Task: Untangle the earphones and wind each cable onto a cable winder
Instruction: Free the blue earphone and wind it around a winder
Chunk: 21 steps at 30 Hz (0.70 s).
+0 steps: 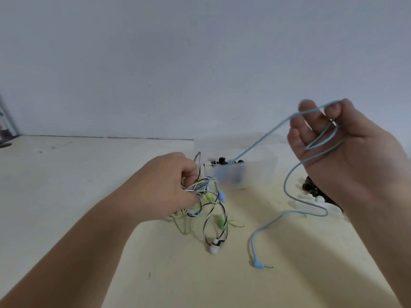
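At the far left edge, a dark object (6,130) is cut off by the frame and cannot be made out. Open pale desk (66,185) stretches from there to the left hand (175,183), which is clenched around a tangle of earphones (206,201), green, white and black-striped strands bunched under its fingers. Loops hang from the tangle onto the desk, and a white earbud (214,246) lies at the near end.

Behind the tangle stands a translucent box (255,172) holding small dark pieces, too blurred to identify. A blue cable (262,141) runs taut from the tangle, up and rightward, to the raised right hand (347,152), which holds it looped across the palm with thumb and curled fingers around it. From that hand the cable drops in loose curves to the desk, ending in a jack plug (262,266) whose tip points right.

A black object (310,185) and whitish shapes (311,202) sit partly hidden behind the right wrist.
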Available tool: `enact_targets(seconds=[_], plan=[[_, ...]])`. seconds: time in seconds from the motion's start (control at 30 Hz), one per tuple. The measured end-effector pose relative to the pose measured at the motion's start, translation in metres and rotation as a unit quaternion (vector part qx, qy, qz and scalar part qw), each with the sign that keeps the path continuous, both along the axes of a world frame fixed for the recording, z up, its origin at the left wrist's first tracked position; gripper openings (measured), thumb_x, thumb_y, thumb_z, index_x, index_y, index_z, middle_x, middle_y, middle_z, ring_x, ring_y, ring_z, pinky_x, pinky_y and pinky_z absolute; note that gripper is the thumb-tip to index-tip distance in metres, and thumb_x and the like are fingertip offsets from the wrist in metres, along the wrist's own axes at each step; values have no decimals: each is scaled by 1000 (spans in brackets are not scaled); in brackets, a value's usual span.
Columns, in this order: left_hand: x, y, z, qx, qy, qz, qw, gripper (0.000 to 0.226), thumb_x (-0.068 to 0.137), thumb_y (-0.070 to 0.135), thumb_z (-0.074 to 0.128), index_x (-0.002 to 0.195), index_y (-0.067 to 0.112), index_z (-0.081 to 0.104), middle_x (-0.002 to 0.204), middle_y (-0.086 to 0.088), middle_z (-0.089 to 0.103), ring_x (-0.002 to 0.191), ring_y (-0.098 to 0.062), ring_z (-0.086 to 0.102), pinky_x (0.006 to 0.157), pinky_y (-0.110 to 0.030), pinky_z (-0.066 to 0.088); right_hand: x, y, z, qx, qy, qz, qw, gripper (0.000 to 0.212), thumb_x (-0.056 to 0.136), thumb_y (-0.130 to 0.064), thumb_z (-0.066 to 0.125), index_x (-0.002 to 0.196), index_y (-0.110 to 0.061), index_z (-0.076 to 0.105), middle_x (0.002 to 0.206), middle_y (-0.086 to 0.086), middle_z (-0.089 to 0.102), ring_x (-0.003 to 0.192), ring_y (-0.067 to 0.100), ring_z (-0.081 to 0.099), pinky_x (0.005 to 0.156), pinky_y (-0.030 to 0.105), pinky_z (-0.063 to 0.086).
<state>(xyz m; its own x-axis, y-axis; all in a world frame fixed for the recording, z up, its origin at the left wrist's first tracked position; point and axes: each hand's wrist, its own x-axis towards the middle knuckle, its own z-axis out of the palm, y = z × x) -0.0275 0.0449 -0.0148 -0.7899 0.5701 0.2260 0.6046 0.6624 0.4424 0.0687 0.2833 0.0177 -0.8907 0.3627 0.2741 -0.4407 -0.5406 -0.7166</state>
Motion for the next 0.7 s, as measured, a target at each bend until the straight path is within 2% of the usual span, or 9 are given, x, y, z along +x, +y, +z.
enact_targets(seconds=[0.07, 0.13, 0.23, 0.27, 0.33, 0.43, 0.53, 0.6, 0.7], plan=[[-2, -1, 0, 10, -12, 25, 1000, 43, 70, 25, 82, 63, 13, 42, 58, 5, 49, 47, -11, 38, 49, -28, 34, 0, 3, 0, -23, 9, 19, 1000, 25, 89, -27, 46, 65, -21, 44, 59, -4, 48, 57, 14, 42, 63, 23, 40], [-4, -1, 1, 46, -31, 47, 997, 55, 70, 32, 86, 58, 16, 34, 45, 9, 32, 40, -11, 27, 47, -26, 25, 0, 5, -2, -9, -23, 20, 1000, 25, 82, -27, 48, 59, -21, 37, 49, -4, 26, 51, 15, 20, 50, 25, 28], [-8, -1, 0, 86, -18, 73, 993, 53, 70, 36, 86, 60, 17, 38, 44, 10, 34, 41, -12, 31, 50, -27, 27, -2, 2, -7, 140, -142, -41, 979, 32, 79, -18, 56, 58, -20, 32, 45, -3, 18, 48, 14, 10, 42, 23, 16], [-8, -1, -1, 97, -12, 73, 992, 49, 69, 36, 87, 62, 18, 41, 46, 10, 37, 42, -11, 32, 50, -27, 28, -3, -1, -9, 238, -181, -71, 951, 33, 83, -14, 59, 59, -18, 36, 44, -2, 21, 47, 14, 13, 41, 23, 16], [-9, 0, -3, 122, -9, 63, 990, 42, 70, 32, 87, 69, 19, 47, 48, 9, 40, 42, -9, 35, 51, -28, 29, -1, -9, -13, 472, -228, -97, 846, 25, 88, -22, 66, 68, -13, 54, 41, -6, 34, 42, 16, 25, 43, 22, 20], [-8, 2, -4, 144, -20, 41, 989, 30, 73, 27, 85, 77, 25, 55, 47, 11, 40, 42, -8, 35, 50, -28, 30, 3, -17, -18, 635, -251, -12, 730, 27, 81, -49, 71, 84, -22, 74, 43, -15, 44, 40, 5, 34, 43, 16, 27], [-6, 5, -4, 134, -3, 41, 990, 18, 73, 30, 84, 74, 29, 65, 50, 10, 42, 46, -8, 38, 52, -30, 30, 1, -20, -25, 697, -269, 33, 663, 15, 77, -50, 76, 86, -38, 76, 60, -19, 55, 56, -5, 51, 60, 12, 37], [-4, 7, -3, 126, -6, 45, 991, 16, 72, 32, 83, 71, 29, 68, 55, 5, 55, 45, -7, 43, 53, -29, 35, -2, -20, -32, 732, -271, 4, 625, 23, 73, -44, 80, 95, -45, 71, 87, -23, 61, 76, -11, 56, 74, 16, 43], [0, 9, -3, 108, -6, 47, 993, 19, 70, 34, 85, 69, 28, 67, 61, -1, 63, 46, -10, 48, 53, -31, 40, -3, -27, -32, 742, -261, -40, 616, 28, 74, -45, 78, 100, -47, 67, 106, -28, 58, 83, -15, 53, 69, 7, 37]])
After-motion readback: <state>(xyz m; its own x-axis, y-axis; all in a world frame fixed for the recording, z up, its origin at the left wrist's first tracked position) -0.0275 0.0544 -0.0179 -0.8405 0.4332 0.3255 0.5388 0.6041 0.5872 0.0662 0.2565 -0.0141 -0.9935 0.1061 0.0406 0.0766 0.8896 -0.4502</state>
